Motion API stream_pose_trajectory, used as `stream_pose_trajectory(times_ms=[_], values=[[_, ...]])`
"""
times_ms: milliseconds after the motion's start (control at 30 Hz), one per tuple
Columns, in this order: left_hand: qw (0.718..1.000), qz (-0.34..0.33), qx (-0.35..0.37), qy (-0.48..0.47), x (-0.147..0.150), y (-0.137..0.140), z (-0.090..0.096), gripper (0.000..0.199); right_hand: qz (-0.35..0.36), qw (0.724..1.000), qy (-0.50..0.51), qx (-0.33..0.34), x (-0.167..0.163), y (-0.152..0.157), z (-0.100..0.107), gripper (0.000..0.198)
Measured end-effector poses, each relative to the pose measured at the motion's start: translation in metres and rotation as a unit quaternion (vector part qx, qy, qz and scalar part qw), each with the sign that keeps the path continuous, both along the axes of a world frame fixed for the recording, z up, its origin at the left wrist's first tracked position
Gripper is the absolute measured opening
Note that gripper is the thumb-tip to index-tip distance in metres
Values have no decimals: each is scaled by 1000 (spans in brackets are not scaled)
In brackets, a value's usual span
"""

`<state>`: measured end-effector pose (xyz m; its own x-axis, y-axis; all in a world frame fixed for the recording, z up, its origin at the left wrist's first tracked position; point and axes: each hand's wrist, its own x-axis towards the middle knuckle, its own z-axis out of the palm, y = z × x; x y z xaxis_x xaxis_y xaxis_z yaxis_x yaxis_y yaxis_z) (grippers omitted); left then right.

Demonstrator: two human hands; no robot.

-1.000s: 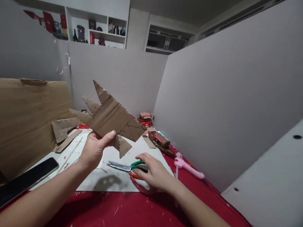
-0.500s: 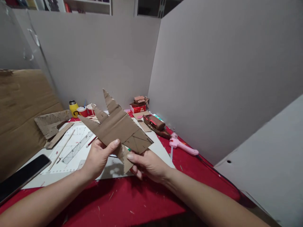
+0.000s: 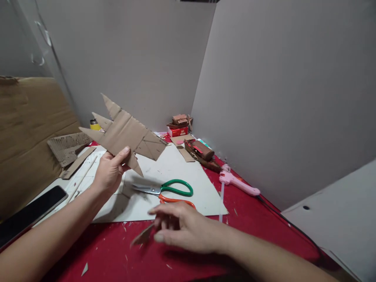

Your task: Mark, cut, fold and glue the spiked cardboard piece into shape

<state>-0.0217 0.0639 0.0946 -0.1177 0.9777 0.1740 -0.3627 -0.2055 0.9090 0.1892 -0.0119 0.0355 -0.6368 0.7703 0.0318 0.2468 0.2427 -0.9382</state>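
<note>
My left hand (image 3: 110, 172) pinches a spiky cardboard cutout (image 3: 126, 135) by its lower edge, thumb on the face, and holds it raised over the white board (image 3: 176, 166). Three points stick out to its upper left, and pencil lines cross its right end. Lower down, my right hand (image 3: 188, 227) is over the red cloth with thumb and fingers apart. Just left of its fingertips is a small cardboard scrap (image 3: 143, 236), blurred by motion. Scissors (image 3: 157, 190) with one green and one orange handle lie on the board, right behind that hand.
A pink glue gun (image 3: 237, 184) with a cord lies on the red cloth (image 3: 111, 250) at right. Brown model boats (image 3: 199, 152) stand farther back. A phone (image 3: 38, 209), cardboard strips (image 3: 78, 162) and a large cardboard sheet (image 3: 32, 137) are at left.
My right hand has let go of the cutout and moved down toward me; a scrap has come away beside it. My left hand has carried the cutout left, uncovering the scissors. The view has shifted.
</note>
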Motion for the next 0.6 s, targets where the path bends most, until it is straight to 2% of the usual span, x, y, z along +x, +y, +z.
stream_pose_trajectory(times_ms=[100,200,400,600], values=[[1000,-17,-6,-5,6,-4,-5,35,-84,984,-69,144,8,9,4,40],[999,-36,-17,-11,6,-10,-9,33,-126,953,-166,219,17,20,4,31],[994,-68,-81,-20,-13,-37,-17,30,-89,909,-315,259,21,33,-2,28],[986,-59,-148,-57,-31,-55,-31,23,-69,891,-378,242,19,43,2,23]])
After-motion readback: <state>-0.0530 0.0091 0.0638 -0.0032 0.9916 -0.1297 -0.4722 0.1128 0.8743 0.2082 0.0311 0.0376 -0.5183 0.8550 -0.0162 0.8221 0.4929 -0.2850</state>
